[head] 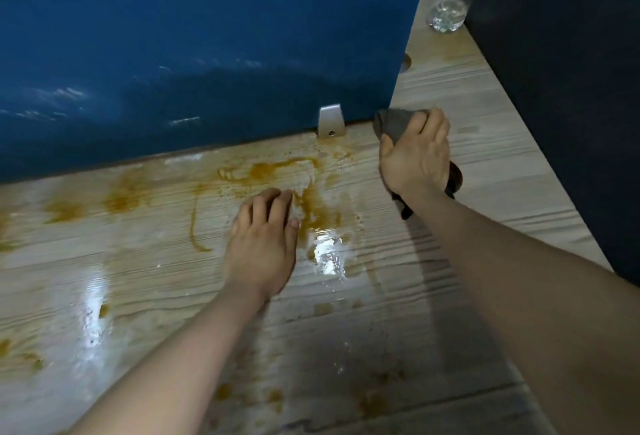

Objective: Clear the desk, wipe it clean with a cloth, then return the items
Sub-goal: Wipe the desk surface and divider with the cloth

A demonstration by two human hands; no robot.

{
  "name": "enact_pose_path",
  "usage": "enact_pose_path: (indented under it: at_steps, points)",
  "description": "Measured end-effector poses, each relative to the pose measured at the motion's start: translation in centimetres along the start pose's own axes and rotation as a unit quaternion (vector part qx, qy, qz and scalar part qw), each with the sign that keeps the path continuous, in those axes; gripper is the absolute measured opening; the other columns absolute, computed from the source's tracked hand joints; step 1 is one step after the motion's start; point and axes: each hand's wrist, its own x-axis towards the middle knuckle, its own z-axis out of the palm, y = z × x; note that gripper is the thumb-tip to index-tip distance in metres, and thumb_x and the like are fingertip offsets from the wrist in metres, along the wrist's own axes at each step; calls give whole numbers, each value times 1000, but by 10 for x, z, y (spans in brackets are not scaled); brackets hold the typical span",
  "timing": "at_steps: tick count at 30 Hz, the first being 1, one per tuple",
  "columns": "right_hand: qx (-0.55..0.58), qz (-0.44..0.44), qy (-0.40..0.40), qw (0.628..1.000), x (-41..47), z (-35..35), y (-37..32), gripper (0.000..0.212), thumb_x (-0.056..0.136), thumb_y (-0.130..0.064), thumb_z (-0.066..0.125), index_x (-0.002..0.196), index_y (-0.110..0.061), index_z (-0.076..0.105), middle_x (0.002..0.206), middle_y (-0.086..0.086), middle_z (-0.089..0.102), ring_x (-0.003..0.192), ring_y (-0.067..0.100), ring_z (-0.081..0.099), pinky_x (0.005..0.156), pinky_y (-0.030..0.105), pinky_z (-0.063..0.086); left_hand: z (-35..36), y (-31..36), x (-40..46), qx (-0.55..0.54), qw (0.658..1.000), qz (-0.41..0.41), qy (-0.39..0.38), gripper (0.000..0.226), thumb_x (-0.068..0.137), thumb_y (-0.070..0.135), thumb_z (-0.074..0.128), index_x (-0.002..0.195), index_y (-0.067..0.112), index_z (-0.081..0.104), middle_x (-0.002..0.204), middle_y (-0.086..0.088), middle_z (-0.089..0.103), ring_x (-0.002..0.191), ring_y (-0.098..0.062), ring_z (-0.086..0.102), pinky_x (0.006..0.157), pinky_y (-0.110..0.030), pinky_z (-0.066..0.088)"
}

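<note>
Right hand (pixel 417 154) bunched around grey cloth (pixel 394 125) at two o'clock by blue panel (pixel 207 54); left hand (pixel 263 244) loose-fingered on surface (pixel 485 164); orange stains (pixel 277 171) stretching toward nine o'clock, nearer the left.

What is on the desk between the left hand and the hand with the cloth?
In the head view, brown smears on the wet desk lie between the left hand and the right hand pressing the cloth.
</note>
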Motion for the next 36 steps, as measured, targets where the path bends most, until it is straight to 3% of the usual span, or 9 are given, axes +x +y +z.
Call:
enact_pose_path:
  at_steps: [4, 10, 12, 16, 21, 24, 29, 32, 36]
  points:
    - [-36, -33, 16, 999, -12, 0, -9, 48, 96, -32, 43, 131, 0, 42, 142, 21, 32, 130, 33, 32, 107, 40, 31, -1, 1, -1, 0, 1000, -6, -11, 48, 97, 39, 26, 136, 15, 43, 132, -7, 45, 122, -25, 35, 104, -41, 34]
    - [-7, -245, -83, 966, -43, -2, -42, 51, 100, -28, 39, 146, -6, 31, 149, 14, 28, 134, 29, 29, 104, 39, 36, -2, 2, -1, -10, 1000, -10, -21, 44, 99, 37, 29, 137, 17, 39, 136, -6, 41, 126, -24, 30, 107, -40, 29]
    - [-6, -212, -87, 973, -30, -6, -22, 47, 100, -27, 40, 143, -10, 36, 148, 10, 28, 132, 28, 30, 99, 40, 39, -2, 0, -2, -11, 1000, -7, -18, 44, 99, 37, 28, 137, 18, 40, 135, -5, 42, 126, -24, 31, 107, -40, 30]
    - [15, -30, -27, 999, -17, -1, -4, 47, 99, -21, 42, 144, -6, 36, 148, 14, 26, 132, 30, 28, 100, 42, 40, -2, 0, -2, -20, 1000, -5, -10, 42, 98, 36, 32, 136, 18, 41, 134, -4, 42, 124, -23, 32, 103, -40, 32]
    - [33, -176, -67, 982, -41, 12, -46, 51, 98, -18, 43, 146, -6, 31, 149, 14, 28, 135, 30, 28, 106, 38, 35, -4, 1, -1, -16, 1000, -7, -22, 44, 98, 36, 32, 138, 18, 38, 138, -3, 38, 128, -23, 28, 107, -38, 27]
    - [36, -244, -105, 963, -29, 3, -23, 49, 98, -17, 43, 146, -10, 33, 152, 10, 27, 136, 28, 28, 104, 39, 37, -4, 2, -2, -15, 1000, -6, -22, 44, 99, 35, 32, 139, 18, 38, 138, -4, 38, 128, -23, 29, 108, -38, 27]
    - [49, -28, -30, 998, -17, 4, -4, 47, 99, -14, 40, 146, -12, 34, 150, 10, 28, 133, 28, 30, 100, 37, 36, -3, 0, -1, -12, 1000, -4, -18, 43, 99, 36, 30, 138, 18, 38, 137, -4, 39, 127, -23, 29, 108, -39, 27]
    - [30, -116, -20, 993, -37, 11, -41, 51, 96, -7, 44, 145, -7, 33, 150, 13, 30, 134, 29, 30, 103, 37, 35, -4, 2, -2, -11, 1000, -7, -17, 43, 99, 36, 32, 138, 18, 38, 138, -3, 39, 127, -23, 29, 107, -39, 28]
    - [42, -224, -80, 970, -35, 9, -34, 50, 98, -17, 45, 146, -11, 33, 151, 8, 29, 135, 27, 28, 101, 37, 38, -6, 3, -3, -9, 1000, -9, -20, 43, 99, 36, 32, 138, 19, 38, 138, -2, 38, 127, -22, 29, 107, -38, 27]
